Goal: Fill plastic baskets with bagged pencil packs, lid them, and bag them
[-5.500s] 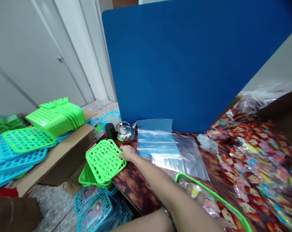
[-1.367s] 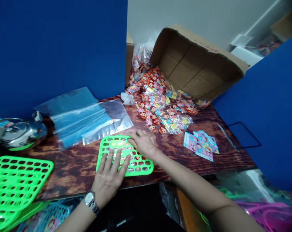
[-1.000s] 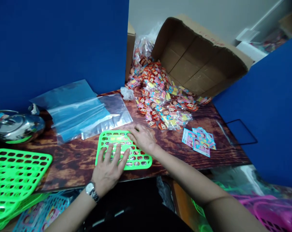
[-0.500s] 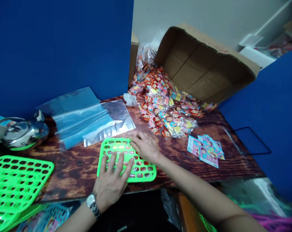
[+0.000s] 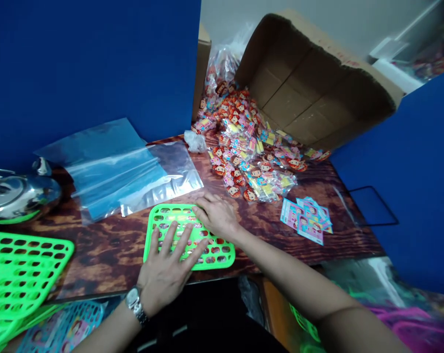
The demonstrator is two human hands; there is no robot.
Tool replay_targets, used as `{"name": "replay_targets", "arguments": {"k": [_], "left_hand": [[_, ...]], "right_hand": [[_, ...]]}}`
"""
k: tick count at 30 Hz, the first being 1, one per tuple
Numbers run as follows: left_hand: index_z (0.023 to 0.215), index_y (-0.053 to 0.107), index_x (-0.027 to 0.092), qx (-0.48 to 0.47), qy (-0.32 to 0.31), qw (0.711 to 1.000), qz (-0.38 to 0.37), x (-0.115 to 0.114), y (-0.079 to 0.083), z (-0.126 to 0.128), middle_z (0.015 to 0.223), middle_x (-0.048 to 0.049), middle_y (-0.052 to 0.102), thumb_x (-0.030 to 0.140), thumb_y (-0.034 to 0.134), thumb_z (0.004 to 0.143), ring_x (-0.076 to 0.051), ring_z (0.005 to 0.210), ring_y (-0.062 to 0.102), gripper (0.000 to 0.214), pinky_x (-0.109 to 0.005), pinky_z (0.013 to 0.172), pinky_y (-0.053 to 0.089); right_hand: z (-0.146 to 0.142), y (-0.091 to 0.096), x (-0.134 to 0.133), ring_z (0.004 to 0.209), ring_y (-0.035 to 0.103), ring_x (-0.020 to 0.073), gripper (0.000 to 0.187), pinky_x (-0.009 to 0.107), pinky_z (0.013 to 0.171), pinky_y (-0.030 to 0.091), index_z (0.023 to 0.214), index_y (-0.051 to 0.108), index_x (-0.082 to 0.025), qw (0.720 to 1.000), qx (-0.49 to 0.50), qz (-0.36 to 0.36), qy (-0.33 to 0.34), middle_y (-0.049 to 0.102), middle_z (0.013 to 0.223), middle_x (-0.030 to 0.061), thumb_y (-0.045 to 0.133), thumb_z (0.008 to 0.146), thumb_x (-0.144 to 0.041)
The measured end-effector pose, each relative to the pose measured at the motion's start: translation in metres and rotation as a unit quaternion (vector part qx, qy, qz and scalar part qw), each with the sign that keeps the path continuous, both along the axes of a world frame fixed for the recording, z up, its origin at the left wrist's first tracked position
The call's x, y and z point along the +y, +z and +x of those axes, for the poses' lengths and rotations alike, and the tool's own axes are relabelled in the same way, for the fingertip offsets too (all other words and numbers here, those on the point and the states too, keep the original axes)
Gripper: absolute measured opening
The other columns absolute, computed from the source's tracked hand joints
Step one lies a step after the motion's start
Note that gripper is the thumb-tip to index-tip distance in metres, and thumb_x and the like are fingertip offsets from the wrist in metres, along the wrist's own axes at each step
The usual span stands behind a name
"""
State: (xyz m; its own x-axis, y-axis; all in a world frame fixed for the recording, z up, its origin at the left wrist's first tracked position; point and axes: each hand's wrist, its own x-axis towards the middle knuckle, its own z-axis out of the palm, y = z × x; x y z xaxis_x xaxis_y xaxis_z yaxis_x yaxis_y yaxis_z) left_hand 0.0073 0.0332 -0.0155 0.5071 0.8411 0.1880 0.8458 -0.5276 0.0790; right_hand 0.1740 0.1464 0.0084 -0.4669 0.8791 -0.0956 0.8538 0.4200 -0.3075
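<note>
A bright green slotted plastic panel (image 5: 153,214) with rounded corners, like a basket's lid or base, lies near the table's front edge. Colourful pieces show through its slots. My left hand (image 5: 168,274), wearing a wristwatch (image 5: 134,300), rests on its near left part with fingers stretched and spread. At the far right edge of the panel, my right hand (image 5: 219,218) has its thumb side on top and its fingers bent over the rim; their tips are partly hidden. Beyond this hand is a heap of small bagged toys (image 5: 244,152) with cartoon faces.
A cardboard box (image 5: 299,83) lies tipped behind the heap. Printed cards (image 5: 310,223) are at the right, clear plastic sheets (image 5: 115,171) at the back left. A metal kettle (image 5: 19,196) and more green slotted panels (image 5: 23,264) stand left. Blue partitions (image 5: 89,63) bound the table.
The view has shifted slightly, so the table's contents sit a little higher and further left. Both hands stay on the green panel; the left fingers look more widely spread.
</note>
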Motion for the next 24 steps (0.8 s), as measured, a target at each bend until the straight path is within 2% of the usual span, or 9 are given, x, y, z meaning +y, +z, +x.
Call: {"name": "replay_targets", "arguments": {"k": [3,8,12,16,20,24], "left_hand": [[0.14,0.026,0.042,-0.006,-0.01,1.0,-0.021,0.001,0.003,0.001,0.147,-0.0069,0.034,0.053,0.05,0.083,-0.043,0.135,0.021,0.063,-0.067,0.103,0.017],[0.139,0.026,0.045,-0.026,-0.022,0.999,-0.017,0.001,0.001,0.001,0.147,-0.0075,0.034,0.059,0.049,0.082,-0.044,0.136,0.017,0.063,-0.066,0.103,0.015],[0.138,0.027,0.048,-0.03,-0.043,0.998,-0.033,0.0,0.0,-0.003,0.148,-0.0067,0.033,0.067,0.048,0.078,-0.046,0.136,0.015,0.066,-0.066,0.102,0.013],[0.137,0.028,0.048,-0.029,-0.04,0.998,-0.038,0.003,0.003,-0.003,0.148,-0.0042,0.033,0.066,0.047,0.079,-0.043,0.135,0.021,0.064,-0.063,0.103,0.012],[0.134,0.029,0.054,-0.031,-0.003,1.0,-0.003,0.008,0.007,0.001,0.139,0.0016,0.045,0.056,0.05,0.084,-0.035,0.128,0.034,0.055,-0.055,0.103,0.019],[0.132,0.032,0.056,-0.018,-0.016,1.0,0.015,0.014,0.013,0.003,0.131,0.0005,0.052,0.059,0.049,0.083,-0.033,0.119,0.042,0.051,-0.053,0.096,0.027]], "right_hand": [[-0.002,0.0,-0.002,0.099,0.051,0.0195,0.033,0.028,0.078,0.04,0.121,0.056,-0.033,1.0,-0.017,-0.004,-0.004,0.059,0.106,0.0027,0.035,0.096,-0.04],[-0.005,0.003,-0.007,0.1,0.048,0.0212,0.034,0.032,0.079,0.039,0.112,0.06,-0.028,0.998,-0.055,0.001,-0.007,0.057,0.104,0.0054,0.031,0.097,-0.04],[-0.005,0.004,-0.007,0.097,0.048,0.0216,0.029,0.033,0.079,0.039,0.108,0.06,-0.028,0.998,-0.069,0.006,0.004,0.056,0.104,0.0054,0.036,0.096,-0.038],[-0.003,0.002,-0.005,0.098,0.048,0.0217,0.029,0.033,0.079,0.04,0.112,0.059,-0.031,0.998,-0.054,-0.005,0.013,0.056,0.103,0.0045,0.036,0.096,-0.038],[-0.003,0.002,0.0,0.1,0.05,0.0213,0.033,0.033,0.079,0.041,0.113,0.059,-0.03,0.999,-0.042,-0.002,0.011,0.057,0.105,0.005,0.033,0.096,-0.041],[-0.003,0.005,0.011,0.096,0.053,0.0203,0.032,0.031,0.078,0.041,0.107,0.062,-0.024,0.996,-0.03,-0.002,0.087,0.061,0.1,0.0052,0.035,0.096,-0.038]]}}
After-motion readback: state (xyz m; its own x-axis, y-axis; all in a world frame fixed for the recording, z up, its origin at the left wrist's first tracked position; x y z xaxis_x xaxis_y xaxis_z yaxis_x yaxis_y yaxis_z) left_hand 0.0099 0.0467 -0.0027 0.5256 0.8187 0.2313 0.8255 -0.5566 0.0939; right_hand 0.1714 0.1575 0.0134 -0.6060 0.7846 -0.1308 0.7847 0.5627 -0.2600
